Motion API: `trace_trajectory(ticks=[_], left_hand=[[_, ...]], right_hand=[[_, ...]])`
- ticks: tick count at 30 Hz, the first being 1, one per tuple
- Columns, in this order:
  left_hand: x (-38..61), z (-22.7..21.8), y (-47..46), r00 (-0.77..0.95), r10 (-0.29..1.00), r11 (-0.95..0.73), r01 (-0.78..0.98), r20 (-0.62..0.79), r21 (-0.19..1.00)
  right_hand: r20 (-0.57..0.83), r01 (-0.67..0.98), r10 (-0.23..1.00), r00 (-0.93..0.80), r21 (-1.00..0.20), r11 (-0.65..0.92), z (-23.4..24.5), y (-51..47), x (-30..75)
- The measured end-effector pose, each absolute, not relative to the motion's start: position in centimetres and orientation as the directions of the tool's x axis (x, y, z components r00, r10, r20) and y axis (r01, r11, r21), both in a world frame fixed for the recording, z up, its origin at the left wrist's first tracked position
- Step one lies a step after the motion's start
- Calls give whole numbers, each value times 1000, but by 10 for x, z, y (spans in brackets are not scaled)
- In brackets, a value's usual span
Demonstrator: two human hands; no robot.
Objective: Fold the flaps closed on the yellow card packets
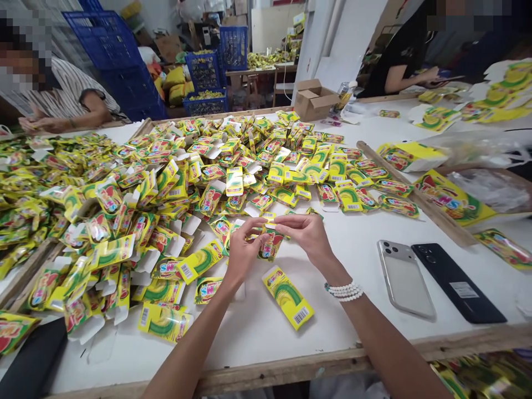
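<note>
Huge heap of glossy yellow-and-green printed packets (166, 188) still covers most of the white-topped wooden table (332, 332), so plenty's left. Only a few lie apart, like one barcoded yellow packet (287, 297) just near the hands. My left hand (245, 249) and right hand (307, 235) are both curled, fingertips pinching a small yellow-and-white card tab (270, 226) at the heap's near edge. Silver phone (405, 280) and black phone (457, 282) sit right.

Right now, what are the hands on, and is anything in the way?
Left hand, right hand pinching yellow packet. Loose packets beside them. Two phones to the right.
</note>
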State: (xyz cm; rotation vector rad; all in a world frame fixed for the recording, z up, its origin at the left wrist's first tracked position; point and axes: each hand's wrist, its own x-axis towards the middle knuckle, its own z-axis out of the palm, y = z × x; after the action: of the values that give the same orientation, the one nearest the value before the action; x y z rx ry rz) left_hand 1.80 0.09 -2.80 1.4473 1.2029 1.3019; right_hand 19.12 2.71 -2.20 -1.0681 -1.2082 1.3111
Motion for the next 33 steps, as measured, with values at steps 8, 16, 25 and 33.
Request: trace_trajectory(ticks=[8, 16, 25, 33], left_hand=[[25, -30, -2, -10, 986, -164, 44, 165, 985], [40, -28, -12, -181, 977, -118, -6, 115, 993], [39, -29, -12, -293, 942, -194, -87, 161, 977], [38, -33, -10, -301, 942, -193, -126, 148, 973]], right_hand=[[-14, -116, 999, 32, -993, -11, -16, 22, 186], [-44, -213, 999, -29, -976, -49, -20, 18, 178], [-98, -229, 973, -207, -962, -146, -10, 14, 183], [-82, -282, 990, -116, -953, -112, -14, 13, 179]])
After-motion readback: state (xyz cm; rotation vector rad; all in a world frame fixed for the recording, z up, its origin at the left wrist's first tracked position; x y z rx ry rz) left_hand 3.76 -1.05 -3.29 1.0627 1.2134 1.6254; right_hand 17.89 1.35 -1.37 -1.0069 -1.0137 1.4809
